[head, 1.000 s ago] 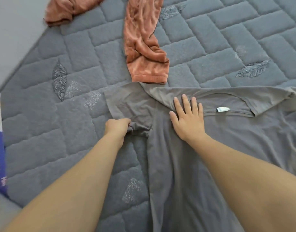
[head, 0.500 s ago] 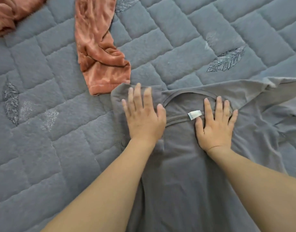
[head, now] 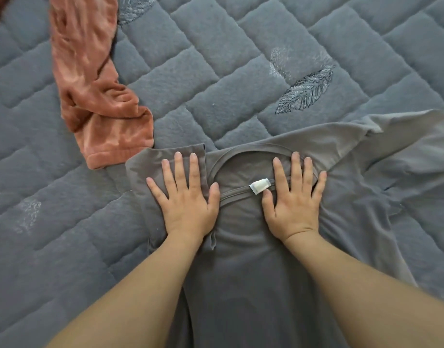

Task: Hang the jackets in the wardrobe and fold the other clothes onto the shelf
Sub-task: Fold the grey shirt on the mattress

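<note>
Head view, 2 hands (head: pixel 238 199) flat on grey shirt (head: pixel 253 259)

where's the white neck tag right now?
Head view, centre: white neck tag on the grey shirt collar seam, between both hands, touching the right hand thumb.

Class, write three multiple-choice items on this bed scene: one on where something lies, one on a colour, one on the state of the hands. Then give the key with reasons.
1. Where does the orange garment lie?
A. beyond the left hand
B. under the right hand
C. inside the neckline

2. What colour is the neck label?
A. red
B. white
C. black

3. How do both hands meet the grey shirt?
A. gripping a sleeve
B. hovering above
C. pressing flat, fingers straight

Key: A, it lies on the quilted mattress up-left; B, it shows white by the thumb; C, palms lie on the cloth.
</note>
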The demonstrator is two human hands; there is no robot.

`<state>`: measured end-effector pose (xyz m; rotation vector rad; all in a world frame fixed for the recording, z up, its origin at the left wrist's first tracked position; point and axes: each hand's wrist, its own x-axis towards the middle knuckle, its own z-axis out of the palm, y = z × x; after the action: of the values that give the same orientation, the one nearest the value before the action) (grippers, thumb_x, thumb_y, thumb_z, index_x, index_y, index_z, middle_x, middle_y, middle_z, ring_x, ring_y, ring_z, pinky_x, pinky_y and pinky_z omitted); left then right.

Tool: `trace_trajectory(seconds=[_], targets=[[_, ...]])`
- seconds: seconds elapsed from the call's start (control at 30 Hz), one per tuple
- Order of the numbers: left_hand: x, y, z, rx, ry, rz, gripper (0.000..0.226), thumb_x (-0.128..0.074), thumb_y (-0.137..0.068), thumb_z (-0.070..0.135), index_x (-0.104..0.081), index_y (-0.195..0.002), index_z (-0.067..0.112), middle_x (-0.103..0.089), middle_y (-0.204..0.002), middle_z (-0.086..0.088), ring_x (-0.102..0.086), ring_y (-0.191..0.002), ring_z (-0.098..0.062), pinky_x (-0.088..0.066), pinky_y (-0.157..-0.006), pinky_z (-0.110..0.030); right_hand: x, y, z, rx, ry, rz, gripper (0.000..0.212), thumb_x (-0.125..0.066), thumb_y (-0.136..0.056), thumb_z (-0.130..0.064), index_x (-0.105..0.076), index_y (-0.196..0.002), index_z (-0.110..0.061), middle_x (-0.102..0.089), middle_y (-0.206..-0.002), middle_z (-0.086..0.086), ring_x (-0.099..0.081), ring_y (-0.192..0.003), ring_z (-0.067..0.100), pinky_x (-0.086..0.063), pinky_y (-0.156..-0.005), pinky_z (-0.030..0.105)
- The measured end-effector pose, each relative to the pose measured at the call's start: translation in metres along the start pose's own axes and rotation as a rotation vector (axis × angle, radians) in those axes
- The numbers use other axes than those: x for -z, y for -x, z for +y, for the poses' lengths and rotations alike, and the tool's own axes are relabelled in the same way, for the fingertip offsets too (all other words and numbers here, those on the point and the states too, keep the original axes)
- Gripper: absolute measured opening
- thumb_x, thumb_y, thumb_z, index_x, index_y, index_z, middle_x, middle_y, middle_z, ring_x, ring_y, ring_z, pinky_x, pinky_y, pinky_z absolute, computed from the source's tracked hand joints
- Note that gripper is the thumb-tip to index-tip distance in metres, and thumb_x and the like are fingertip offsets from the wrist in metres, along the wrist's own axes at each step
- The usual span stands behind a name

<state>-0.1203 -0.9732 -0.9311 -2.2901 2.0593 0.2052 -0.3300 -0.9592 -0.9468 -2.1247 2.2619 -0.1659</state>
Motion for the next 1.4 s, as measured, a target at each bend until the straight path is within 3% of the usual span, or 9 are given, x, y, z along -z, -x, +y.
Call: trace_trajectory(seconds=[0.23, 0.33, 0.43, 0.6, 1.0, 1.07, 1.2, 1.3, 1.4], targets=[[0.020, 0.014, 0.019, 0.057, -0.034, -0.042, 0.070, -0.027, -0.102, 0.048, -0.005, -0.160, 0.015, -0.002, -0.167, -0.007, 0.002, -0.153, -0.028, 0.003, -0.119, -0.062, 0.026, 0.001, -0.003, 0.003, -0.179, -0.033, 0.066, -0.035, -0.090, -0.045, -0.036, -0.151, -0.021, -0.026, -0.160, 0.013, -0.020, -0.149, 0.033, -0.004, -0.119, 0.059], [0.041, 0.019, 0.049, -0.020, 0.020, -0.061, 0.067, -0.038, -0.102, 0.039, -0.011, -0.159, 0.020, -0.010, -0.166, -0.008, -0.003, -0.152, -0.029, 0.005, -0.118, -0.060, 0.052, 0.002, 0.042, -0.046, -0.421, 0.156, 0.057, -0.043, -0.090, -0.037, -0.050, -0.141, -0.013, -0.043, -0.150, 0.011, -0.039, -0.139, 0.027, -0.016, -0.118, 0.054], [0.063, -0.004, 0.105, -0.217, 0.049, -0.035, 0.059, -0.047, -0.098, 0.031, -0.032, -0.153, 0.015, -0.033, -0.156, -0.011, -0.027, -0.142, -0.033, -0.011, -0.120, -0.051, 0.072, 0.006, 0.138, -0.477, -0.384, 0.353, 0.054, -0.053, -0.088, -0.038, -0.056, -0.130, -0.005, -0.053, -0.133, 0.019, -0.051, -0.121, 0.037, -0.035, -0.101, 0.049], [0.081, -0.065, 0.259, -0.461, 0.130, -0.136, 0.062, -0.051, -0.095, 0.038, -0.034, -0.151, 0.018, -0.041, -0.152, -0.008, -0.034, -0.139, -0.032, -0.023, -0.116, -0.040, 0.081, -0.021, 0.220, -0.877, -0.415, 0.018, 0.072, -0.056, -0.087, -0.060, -0.048, -0.133, -0.005, -0.045, -0.135, 0.022, -0.043, -0.124, 0.041, -0.034, -0.102, 0.046], [0.060, -0.128, 0.365, -0.433, 0.046, -0.327, 0.032, -0.040, -0.089, 0.010, -0.056, -0.114, 0.020, -0.058, -0.125, -0.018, -0.053, -0.116, -0.041, -0.044, -0.099, -0.044, 0.058, -0.008, 0.241, -0.628, -0.584, -0.049, 0.039, -0.068, -0.083, -0.049, -0.065, -0.107, -0.019, -0.045, -0.127, 0.000, -0.040, -0.116, 0.026, -0.026, -0.098, 0.040], [0.072, -0.121, 0.372, -0.335, 0.205, -0.378, 0.024, -0.041, -0.086, 0.008, -0.059, -0.091, 0.023, -0.064, -0.103, -0.011, -0.059, -0.099, -0.034, -0.048, -0.093, -0.041, 0.074, 0.002, 0.255, -0.633, -0.930, -0.026, 0.011, -0.067, -0.086, -0.020, -0.063, -0.095, -0.016, -0.057, -0.104, -0.001, -0.050, -0.094, 0.018, -0.036, -0.087, 0.035], [0.096, -0.093, 0.383, -0.142, 0.778, -0.535, 0.037, -0.038, -0.085, -0.009, -0.052, -0.064, 0.018, -0.052, -0.059, -0.001, -0.046, -0.057, -0.018, -0.038, -0.049, -0.019, 0.115, 0.038, 0.260, -0.628, -1.224, 0.169, 0.035, -0.048, -0.081, -0.002, -0.035, -0.065, -0.030, -0.033, -0.058, -0.015, -0.028, -0.054, 0.005, -0.028, -0.055, 0.024], [0.123, -0.084, 0.368, -0.071, 0.866, -0.647, 0.034, -0.043, -0.077, -0.008, -0.050, -0.059, 0.020, -0.048, -0.048, 0.010, -0.038, -0.052, -0.010, -0.029, -0.042, -0.018, 0.145, 0.051, 0.226, -0.409, -0.986, 0.285, 0.017, -0.046, -0.079, -0.004, -0.051, -0.079, -0.021, -0.049, -0.069, -0.006, -0.046, -0.062, 0.016, -0.036, -0.062, 0.027], [0.143, -0.090, 0.330, -0.035, 0.861, -0.669, 0.018, -0.045, -0.064, 0.004, -0.048, -0.056, 0.020, -0.038, -0.061, 0.002, -0.026, -0.057, -0.014, -0.011, -0.057, -0.034, 0.155, 0.049, 0.183, 0.049, -0.802, 0.171, 0.021, -0.045, -0.073, 0.000, -0.059, -0.088, -0.006, -0.067, -0.111, 0.012, -0.059, -0.109, 0.029, -0.039, -0.104, 0.039]])
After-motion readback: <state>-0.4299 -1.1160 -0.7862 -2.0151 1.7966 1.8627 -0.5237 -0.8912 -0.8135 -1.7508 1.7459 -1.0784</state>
